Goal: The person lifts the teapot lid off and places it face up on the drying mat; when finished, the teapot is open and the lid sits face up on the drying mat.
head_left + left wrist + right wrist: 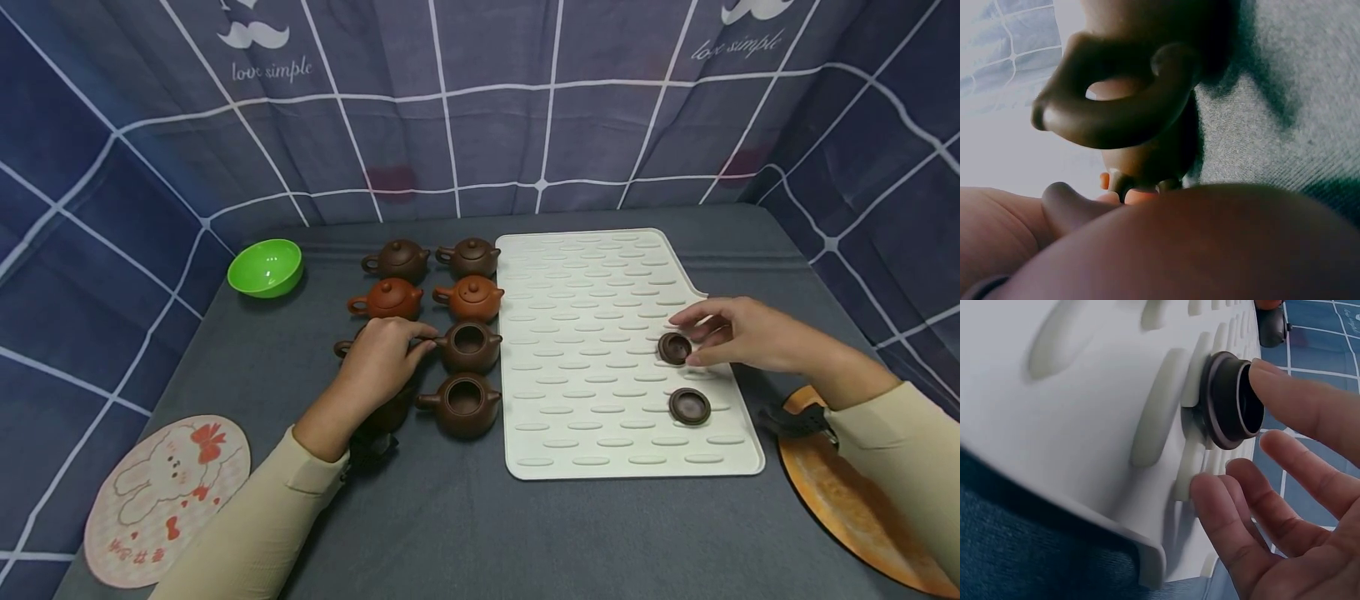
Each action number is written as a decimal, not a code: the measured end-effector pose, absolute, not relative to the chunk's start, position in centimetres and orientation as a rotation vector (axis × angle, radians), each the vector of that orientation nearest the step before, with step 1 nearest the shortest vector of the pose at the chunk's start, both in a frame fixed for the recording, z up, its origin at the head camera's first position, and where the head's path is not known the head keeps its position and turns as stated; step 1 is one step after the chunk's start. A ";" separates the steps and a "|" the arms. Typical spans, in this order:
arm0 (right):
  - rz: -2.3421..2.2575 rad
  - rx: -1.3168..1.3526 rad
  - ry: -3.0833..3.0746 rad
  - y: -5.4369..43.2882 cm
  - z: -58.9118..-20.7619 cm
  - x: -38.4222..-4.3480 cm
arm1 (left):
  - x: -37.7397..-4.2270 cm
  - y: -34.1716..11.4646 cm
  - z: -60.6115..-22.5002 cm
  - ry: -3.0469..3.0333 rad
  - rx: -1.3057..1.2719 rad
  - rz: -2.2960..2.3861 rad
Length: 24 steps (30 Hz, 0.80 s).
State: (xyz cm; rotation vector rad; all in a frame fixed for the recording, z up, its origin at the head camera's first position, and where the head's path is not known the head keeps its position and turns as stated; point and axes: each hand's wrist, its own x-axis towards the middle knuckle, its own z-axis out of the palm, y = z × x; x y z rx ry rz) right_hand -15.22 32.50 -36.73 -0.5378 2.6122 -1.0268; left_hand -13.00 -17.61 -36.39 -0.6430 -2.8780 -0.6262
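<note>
My left hand [378, 354] reaches over the left column of teapots. Its thumb and index finger pinch the handle of a lidless brown teapot [470, 347]. A second lidless brown teapot [461, 407] stands just nearer, its handle [1116, 122] large in the left wrist view. Beside an upturned dark lid [675, 348] on the white mat [585, 454], my right hand [757, 337] has its fingers spread. One fingertip comes close to or touches the rim of that lid [1229, 400]. Another upturned lid [690, 407] lies nearer on the mat.
Lidded teapots stand behind: two dark brown ones [402, 260] and two reddish ones [390, 298]. A green bowl [266, 268] sits at far left. A rabbit-print round mat [168, 500] lies front left, an orange-brown round board [862, 500] under the right forearm. Curtains border the table.
</note>
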 end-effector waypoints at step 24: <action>-0.894 -0.708 2.756 28.0 -34.9 -18.6 | -13.2 -17.8 -36.0 -2.847 -0.635 -0.763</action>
